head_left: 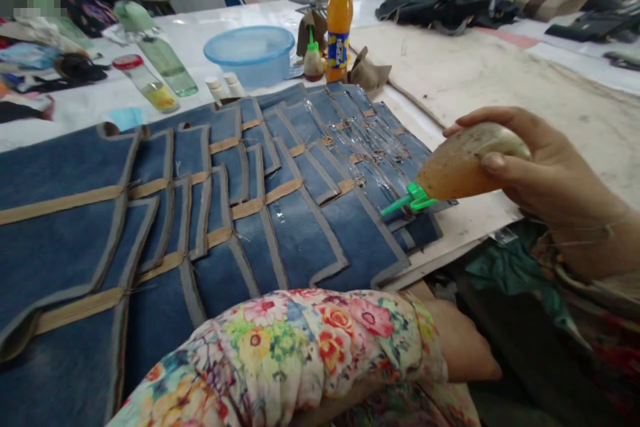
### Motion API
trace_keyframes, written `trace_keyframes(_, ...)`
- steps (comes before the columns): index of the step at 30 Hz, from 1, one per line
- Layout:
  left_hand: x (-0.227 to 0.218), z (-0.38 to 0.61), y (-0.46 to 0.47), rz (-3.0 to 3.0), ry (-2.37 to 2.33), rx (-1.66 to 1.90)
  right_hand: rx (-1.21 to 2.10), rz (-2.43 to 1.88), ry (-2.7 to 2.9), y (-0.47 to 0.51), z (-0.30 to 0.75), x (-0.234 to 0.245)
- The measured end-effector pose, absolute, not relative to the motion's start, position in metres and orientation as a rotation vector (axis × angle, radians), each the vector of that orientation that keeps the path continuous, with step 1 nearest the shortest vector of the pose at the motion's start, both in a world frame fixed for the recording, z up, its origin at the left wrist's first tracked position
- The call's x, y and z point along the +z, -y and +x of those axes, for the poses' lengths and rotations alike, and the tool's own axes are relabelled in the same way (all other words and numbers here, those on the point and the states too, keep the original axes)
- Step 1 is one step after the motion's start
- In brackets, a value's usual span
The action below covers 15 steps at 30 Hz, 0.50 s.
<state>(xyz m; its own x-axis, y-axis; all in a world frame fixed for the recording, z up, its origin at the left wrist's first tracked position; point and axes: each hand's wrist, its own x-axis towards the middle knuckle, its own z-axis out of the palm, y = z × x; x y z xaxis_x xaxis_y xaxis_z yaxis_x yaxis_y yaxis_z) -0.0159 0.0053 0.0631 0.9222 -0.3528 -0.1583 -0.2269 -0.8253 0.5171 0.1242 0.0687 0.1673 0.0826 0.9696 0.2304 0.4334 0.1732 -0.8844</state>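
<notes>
My right hand [555, 167] is wrapped round a squeeze bottle [460, 163] of amber liquid, tilted so its green nozzle [397, 205] points down to the left. The nozzle tip is over the right end of overlapping dark blue panels [305, 233] with grey edging and tan strips. Shiny clear streaks lie across the panels at the far right. My left arm, in a floral sleeve [310, 347], reaches across the near side of the panels. Beyond the cuff, my left hand [467, 343] is low at the table's front edge, with its fingers hidden.
Behind the panels stand a blue plastic basin [250, 60], an orange drink bottle [339, 27], a second green-tipped bottle [313, 63], a red-lidded jar [146, 85] and a clear bottle [167, 63]. A pale board [480, 73] lies right. Dark fabric [450, 0] is piled at the back.
</notes>
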Motion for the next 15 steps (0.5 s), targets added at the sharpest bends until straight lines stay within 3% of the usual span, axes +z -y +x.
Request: trace_keyframes(15,0.071,-0.018,0.012,2.628,0.576,-0.55,0.505,-1.366,1.785,-0.003,0.135,0.158)
